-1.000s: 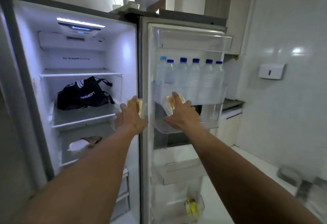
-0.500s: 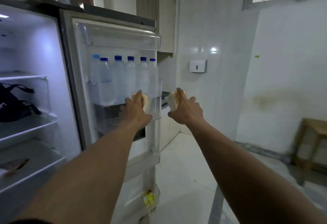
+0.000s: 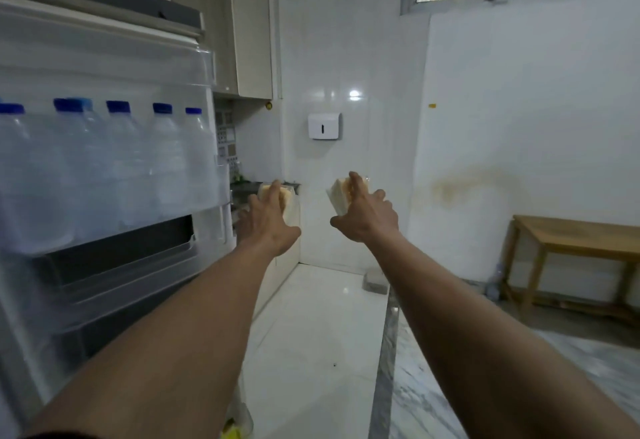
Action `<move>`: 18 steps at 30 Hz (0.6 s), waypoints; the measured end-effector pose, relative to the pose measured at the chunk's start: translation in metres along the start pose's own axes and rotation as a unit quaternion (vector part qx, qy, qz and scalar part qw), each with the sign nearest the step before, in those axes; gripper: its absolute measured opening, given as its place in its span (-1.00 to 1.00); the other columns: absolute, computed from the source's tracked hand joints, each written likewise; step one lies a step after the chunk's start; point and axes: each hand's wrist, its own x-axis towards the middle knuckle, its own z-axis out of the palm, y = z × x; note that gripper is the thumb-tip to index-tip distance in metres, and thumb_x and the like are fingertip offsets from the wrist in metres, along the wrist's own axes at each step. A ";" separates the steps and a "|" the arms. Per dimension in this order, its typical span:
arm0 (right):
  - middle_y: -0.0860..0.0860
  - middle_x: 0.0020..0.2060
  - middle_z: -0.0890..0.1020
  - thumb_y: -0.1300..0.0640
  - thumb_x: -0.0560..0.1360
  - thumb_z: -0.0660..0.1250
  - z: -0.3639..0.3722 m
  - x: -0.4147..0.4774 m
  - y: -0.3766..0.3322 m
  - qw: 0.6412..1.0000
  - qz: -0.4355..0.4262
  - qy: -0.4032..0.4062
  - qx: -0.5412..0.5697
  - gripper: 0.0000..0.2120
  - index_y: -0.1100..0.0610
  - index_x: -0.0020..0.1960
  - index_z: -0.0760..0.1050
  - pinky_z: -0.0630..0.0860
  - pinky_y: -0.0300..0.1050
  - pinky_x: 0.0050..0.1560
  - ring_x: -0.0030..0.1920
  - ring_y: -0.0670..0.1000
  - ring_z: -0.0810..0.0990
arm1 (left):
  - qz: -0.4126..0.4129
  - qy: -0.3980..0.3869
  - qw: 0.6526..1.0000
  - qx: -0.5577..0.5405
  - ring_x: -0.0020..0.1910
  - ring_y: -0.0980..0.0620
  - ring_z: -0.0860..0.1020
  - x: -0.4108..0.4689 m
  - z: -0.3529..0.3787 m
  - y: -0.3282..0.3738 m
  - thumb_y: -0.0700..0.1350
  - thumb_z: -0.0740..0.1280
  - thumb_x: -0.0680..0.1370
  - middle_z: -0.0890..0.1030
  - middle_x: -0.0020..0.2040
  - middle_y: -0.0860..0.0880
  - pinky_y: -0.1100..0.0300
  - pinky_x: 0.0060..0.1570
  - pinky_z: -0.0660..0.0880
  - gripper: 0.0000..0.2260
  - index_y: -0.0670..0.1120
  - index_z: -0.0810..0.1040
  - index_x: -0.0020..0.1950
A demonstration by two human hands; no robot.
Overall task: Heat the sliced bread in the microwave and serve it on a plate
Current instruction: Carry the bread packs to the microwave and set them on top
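Both arms stretch out ahead at chest height. My left hand (image 3: 268, 218) holds a piece of sliced bread (image 3: 288, 193) in clear wrap, its pale crumb and tan crust showing past the fingers. My right hand (image 3: 365, 211) grips a second wrapped piece of bread (image 3: 336, 196), white side facing left. The two pieces are apart, a hand's width between them. No microwave or plate is in view.
The open fridge door (image 3: 104, 68) fills the left, its shelf lined with several blue-capped water bottles (image 3: 114, 165). Beyond it are beige cupboards (image 3: 251, 40) and a counter corner. A white dispenser (image 3: 324, 126) hangs on the tiled wall. A wooden bench (image 3: 581, 241) stands at right.
The view has swung right, away from the fridge interior towards the tiled wall. Both hands, each with its bread, have come away from the door shelf and moved right.
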 end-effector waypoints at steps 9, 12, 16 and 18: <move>0.20 0.25 0.37 -0.09 0.40 0.44 0.029 0.142 0.036 1.000 -0.001 0.009 0.002 -0.08 -0.19 0.56 -0.07 0.33 0.04 -0.02 0.18 0.29 0.44 | -0.003 0.004 1.000 -0.012 0.34 -0.30 0.35 0.134 0.069 0.026 0.07 0.49 0.37 0.24 0.42 -0.18 -0.15 0.21 0.46 -0.07 0.18 -0.05 0.56; 0.20 0.27 0.37 -0.09 0.40 0.44 0.048 0.179 0.044 1.000 0.005 0.003 0.004 -0.08 -0.19 0.56 -0.07 0.32 0.03 -0.01 0.19 0.29 0.44 | -0.008 -0.001 1.000 -0.006 0.35 -0.30 0.33 0.172 0.092 0.028 0.06 0.48 0.39 0.22 0.42 -0.18 -0.13 0.18 0.45 -0.07 0.18 -0.06 0.57; 0.20 0.27 0.37 -0.09 0.40 0.44 0.071 0.225 0.047 1.000 0.006 0.005 0.008 -0.08 -0.19 0.56 -0.06 0.33 0.04 -0.01 0.19 0.28 0.44 | -0.009 -0.004 1.000 0.001 0.35 -0.29 0.33 0.220 0.118 0.028 0.06 0.48 0.40 0.21 0.42 -0.18 -0.15 0.20 0.46 -0.07 0.18 -0.07 0.57; 0.19 0.27 0.37 -0.09 0.39 0.45 0.082 0.248 0.047 1.000 0.008 0.006 0.008 -0.08 -0.19 0.56 -0.05 0.33 0.04 -0.01 0.18 0.28 0.44 | -0.006 0.000 1.000 -0.001 0.35 -0.29 0.33 0.246 0.128 0.026 0.05 0.49 0.39 0.23 0.41 -0.17 -0.17 0.22 0.45 -0.08 0.17 -0.05 0.56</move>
